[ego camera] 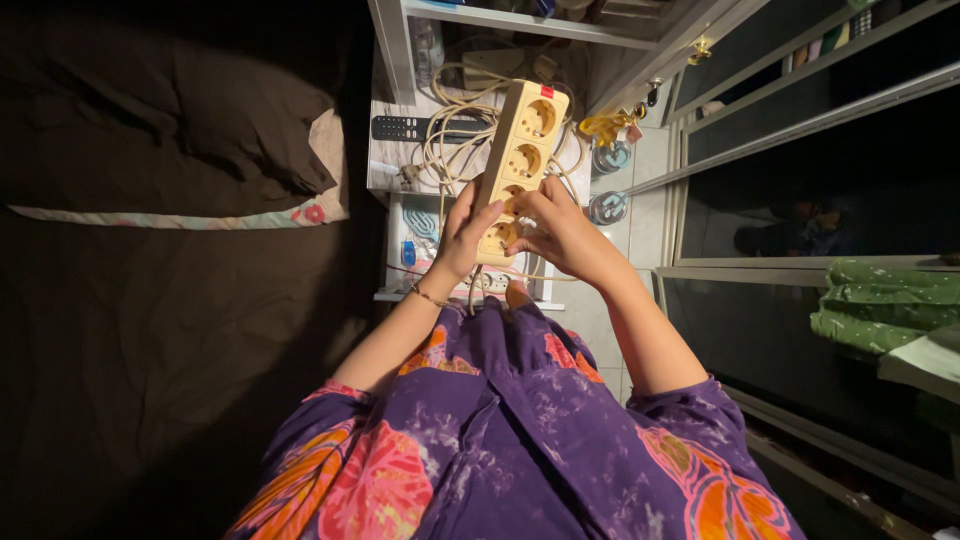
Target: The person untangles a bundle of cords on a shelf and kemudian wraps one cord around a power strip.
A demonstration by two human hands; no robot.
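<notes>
A cream-yellow power strip with several round sockets and a red switch at its far end is held upright in front of me. My left hand grips its lower left side, thumb on the face. My right hand wraps its lower right side, fingers over the lowest sockets. A pale cord trails from the strip in loops over the small table behind it. A thin bracelet sits on my left wrist.
A white bedside table carries a black remote and tangled cables. A dark bed with a pillow fills the left. Two glass jars stand on the tiled floor. Green cloth lies at right, next to dark sliding doors.
</notes>
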